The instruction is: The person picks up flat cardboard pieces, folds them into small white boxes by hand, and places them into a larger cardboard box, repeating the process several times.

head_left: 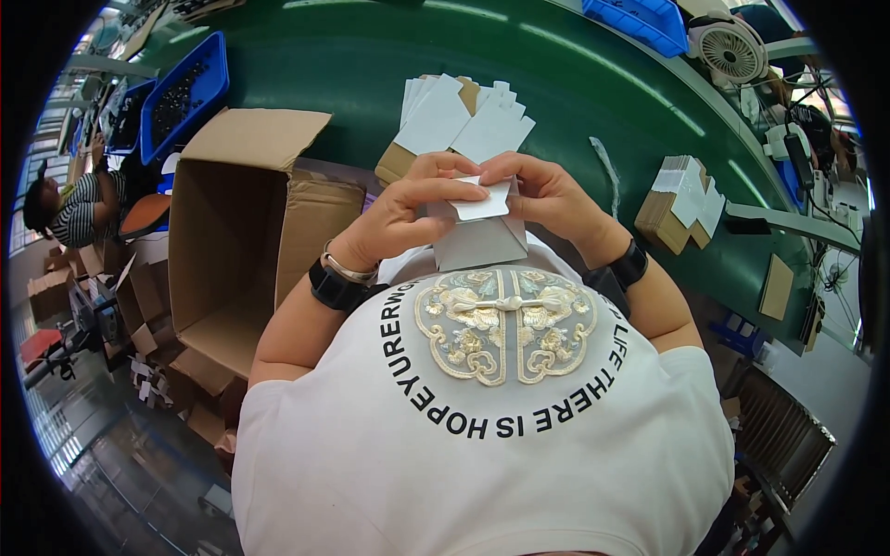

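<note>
The small folded carton point(477, 236) is white with a grey shaded side. The stack of flat carton blanks point(459, 120), far centre, is white over brown card. The conveyor belt surface point(575, 83) is dark green. The open corrugated shipping box point(246, 232), left, is plain brown. The plastic parts bin point(185, 93), far left, is blue.
</note>
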Available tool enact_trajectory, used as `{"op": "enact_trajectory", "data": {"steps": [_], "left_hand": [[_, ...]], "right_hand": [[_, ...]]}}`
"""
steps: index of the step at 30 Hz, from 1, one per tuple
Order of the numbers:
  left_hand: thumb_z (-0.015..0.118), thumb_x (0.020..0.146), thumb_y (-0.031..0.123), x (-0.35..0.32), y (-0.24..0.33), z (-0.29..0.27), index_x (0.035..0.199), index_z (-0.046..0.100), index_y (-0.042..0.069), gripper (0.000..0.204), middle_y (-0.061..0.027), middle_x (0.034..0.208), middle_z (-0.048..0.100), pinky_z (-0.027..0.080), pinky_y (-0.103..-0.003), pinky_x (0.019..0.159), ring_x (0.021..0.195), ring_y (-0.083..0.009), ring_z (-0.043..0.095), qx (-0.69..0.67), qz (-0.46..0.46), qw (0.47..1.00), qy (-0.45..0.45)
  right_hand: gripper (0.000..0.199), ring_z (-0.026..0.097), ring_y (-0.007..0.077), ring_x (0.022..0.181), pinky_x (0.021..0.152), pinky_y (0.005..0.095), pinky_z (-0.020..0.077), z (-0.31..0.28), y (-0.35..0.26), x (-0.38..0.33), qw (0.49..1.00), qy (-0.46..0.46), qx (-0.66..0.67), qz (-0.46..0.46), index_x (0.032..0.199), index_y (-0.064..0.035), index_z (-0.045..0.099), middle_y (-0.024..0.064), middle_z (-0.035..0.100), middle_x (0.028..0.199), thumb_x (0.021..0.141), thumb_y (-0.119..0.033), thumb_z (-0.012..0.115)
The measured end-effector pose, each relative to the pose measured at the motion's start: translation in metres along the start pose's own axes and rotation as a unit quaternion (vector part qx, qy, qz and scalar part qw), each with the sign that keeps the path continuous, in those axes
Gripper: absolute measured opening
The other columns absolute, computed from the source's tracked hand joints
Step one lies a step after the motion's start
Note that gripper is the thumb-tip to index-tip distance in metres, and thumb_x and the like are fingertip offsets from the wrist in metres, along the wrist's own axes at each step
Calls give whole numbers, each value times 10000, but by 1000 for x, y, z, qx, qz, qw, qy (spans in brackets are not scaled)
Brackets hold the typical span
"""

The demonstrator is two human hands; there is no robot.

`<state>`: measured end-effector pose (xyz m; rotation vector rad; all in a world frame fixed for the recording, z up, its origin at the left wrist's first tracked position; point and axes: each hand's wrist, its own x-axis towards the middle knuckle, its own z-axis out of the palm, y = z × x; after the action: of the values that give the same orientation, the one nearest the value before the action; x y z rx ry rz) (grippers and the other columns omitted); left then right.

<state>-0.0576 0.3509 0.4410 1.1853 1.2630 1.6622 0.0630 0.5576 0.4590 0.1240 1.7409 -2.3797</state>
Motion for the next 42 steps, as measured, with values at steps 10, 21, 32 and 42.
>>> {"op": "enact_trajectory", "data": {"steps": [10,21,32,42], "left_hand": [[694,758,57,11,22,27,1272,526,122,545,-78,1059,571,449,-323,880,1015,-228,561,-18,-187,977,106],[661,826,182,-14,12,16,1292,466,6,535,-127,1181,561,434,-314,912,1077,-206,550,57,-154,961,221],[572,920,223,-72,49,49,1222,518,-19,392,-107,1226,545,425,-287,940,1083,-157,538,-171,-185,944,213],[610,860,178,-179,138,-65,1055,627,44,237,-90,967,655,447,-328,846,886,-195,616,413,-195,803,383]], "right_hand": [[363,573,157,962,822,285,477,7,-13,1,964,44,-263,16,1118,-29,565,80,599,1061,788,-99,698],[341,589,179,939,812,307,479,3,-38,15,906,-80,-415,11,1128,3,548,92,610,1057,819,-86,662],[315,502,203,1133,975,330,380,6,-29,28,963,-130,-162,-174,1172,-16,529,119,522,1226,863,-13,591],[298,562,180,1010,858,295,436,-5,-43,26,890,-94,-427,-131,1133,-9,543,113,534,1203,839,33,573]]}}
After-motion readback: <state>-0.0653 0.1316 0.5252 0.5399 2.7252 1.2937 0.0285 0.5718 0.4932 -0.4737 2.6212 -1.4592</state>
